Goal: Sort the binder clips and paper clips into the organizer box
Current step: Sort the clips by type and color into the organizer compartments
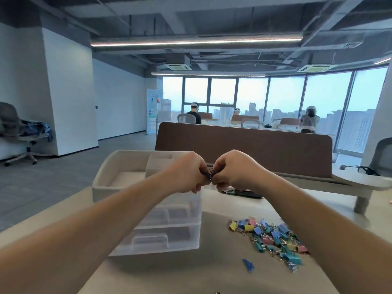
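Both my hands are raised above the organizer box (169, 228), a translucent unit with two drawers and an open beige tray top (110, 183). My left hand (186, 172) and my right hand (231, 170) meet fingertip to fingertip and together pinch a small bunch of dark paper clips (211, 173). A pile of coloured binder clips (273, 234) in blue, yellow, pink and teal lies on the table to the right of the box. One blue clip (248, 265) lies apart, nearer to me.
A brown desk divider (254, 145) stands behind the box. A dark flat object (244, 193) lies behind my right hand. A white shelf (364, 181) sits at the right. Office chairs and several people are far off.
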Tool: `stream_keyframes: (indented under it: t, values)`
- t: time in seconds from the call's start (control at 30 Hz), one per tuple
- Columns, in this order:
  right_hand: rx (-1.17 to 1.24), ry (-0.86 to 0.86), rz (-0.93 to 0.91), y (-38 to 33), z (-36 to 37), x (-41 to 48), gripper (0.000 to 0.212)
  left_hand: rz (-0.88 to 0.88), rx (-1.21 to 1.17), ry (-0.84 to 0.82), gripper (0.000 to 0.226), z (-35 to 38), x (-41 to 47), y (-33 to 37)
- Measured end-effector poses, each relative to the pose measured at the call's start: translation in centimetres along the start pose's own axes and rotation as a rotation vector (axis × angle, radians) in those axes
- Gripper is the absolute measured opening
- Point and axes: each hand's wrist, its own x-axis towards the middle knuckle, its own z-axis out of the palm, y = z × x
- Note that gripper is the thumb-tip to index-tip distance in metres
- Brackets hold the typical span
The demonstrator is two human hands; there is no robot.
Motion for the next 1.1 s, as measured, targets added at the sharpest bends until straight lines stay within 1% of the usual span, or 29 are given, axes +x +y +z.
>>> stream_keyframes:
  t: [0.1,0.2,0.3,0.37,0.53,0.6,0.7,0.77,0.9,1.03,1.1]
  values:
    - [0.1,0.008,0.011,-1.3,0.5,2.5,0.007,-0.039,-0.01,0.021,0.01,-2.1,0.5,-1.3]
    - [0.135,-0.01,0.022,-1.9,1.5,4.4,0.005,-0.074,-0.026,0.023,0.01,-2.7,1.2,-2.9]
    - [0.088,-0.032,0.036,-2.1,2.6,6.1,0.004,-0.121,-0.041,0.009,0.01,-2.5,1.9,-4.3]
    - [0.009,-0.04,0.044,-1.9,3.3,7.0,0.005,-0.145,-0.034,-0.002,0.012,-2.0,2.2,-4.8]
    - [-0.147,0.003,0.033,-1.4,4.9,8.3,0.01,-0.135,0.18,0.049,0.018,-0.8,3.0,-5.5]
    - [-0.142,0.02,0.046,-1.3,5.2,8.6,0.012,-0.137,0.217,0.046,0.019,-0.6,3.3,-5.7]
    - [-0.042,0.036,0.056,-0.9,5.5,8.8,0.015,-0.127,0.277,0.051,0.019,-0.6,3.4,-6.0]
    - [-0.031,0.033,0.053,-1.0,5.5,9.0,0.019,-0.124,0.31,0.062,0.019,-0.6,3.4,-6.2]
    - [-0.04,0.026,0.047,-1.1,5.5,9.0,0.02,-0.13,0.269,0.06,0.019,-0.8,3.5,-6.5]
    - [-0.006,0.011,0.06,-0.9,5.4,9.0,0.009,-0.122,0.222,0.053,0.019,-1.0,3.3,-6.7]
    - [0.008,0.003,0.053,-0.8,5.4,9.0,0.01,-0.129,0.19,0.058,0.016,-1.1,3.2,-6.8]
